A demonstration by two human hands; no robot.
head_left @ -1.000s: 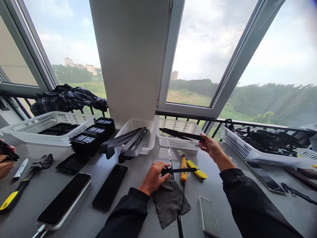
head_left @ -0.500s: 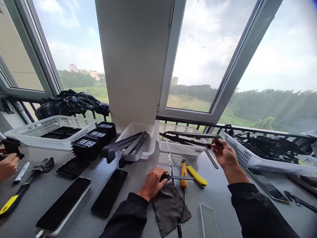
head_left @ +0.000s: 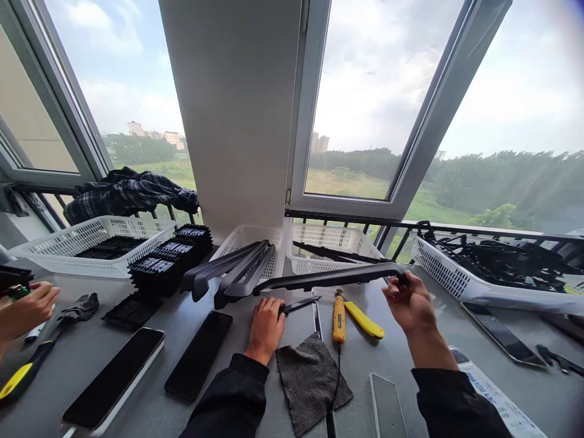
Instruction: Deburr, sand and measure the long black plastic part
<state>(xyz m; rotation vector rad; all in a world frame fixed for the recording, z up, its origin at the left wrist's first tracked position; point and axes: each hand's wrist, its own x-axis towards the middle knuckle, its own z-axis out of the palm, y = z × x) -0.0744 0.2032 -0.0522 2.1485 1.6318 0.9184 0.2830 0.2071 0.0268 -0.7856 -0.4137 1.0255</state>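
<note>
My left hand (head_left: pixel 265 327) rests low over the table, its fingers closed round the black handle of a knife-like tool (head_left: pixel 301 305) whose thin dark blade points right. My right hand (head_left: pixel 409 303) grips the right end of a long dark grey plastic trim strip (head_left: pixel 328 277). That strip lies nearly level, its far left end near similar trim strips (head_left: pixel 249 271) stacked over a white basket (head_left: pixel 279 243). Below the strip are a yellow corded tool (head_left: pixel 339 319) and a yellow utility knife (head_left: pixel 364 320). A dark grey cloth (head_left: pixel 310 380) lies right of my left forearm.
Behind the strip stands another white basket (head_left: pixel 310 266) with thin black strips. A full basket (head_left: pixel 442 274) of black parts is at right. Phones (head_left: pixel 198 356) lie on the table. Stacked black trays (head_left: pixel 171 258) stand left. A co-worker's hand (head_left: pixel 31 307) holds a black part at far left.
The trim strip has come down and toward me, away from over the back basket. My left hand and its tool have shifted left, off the cloth.
</note>
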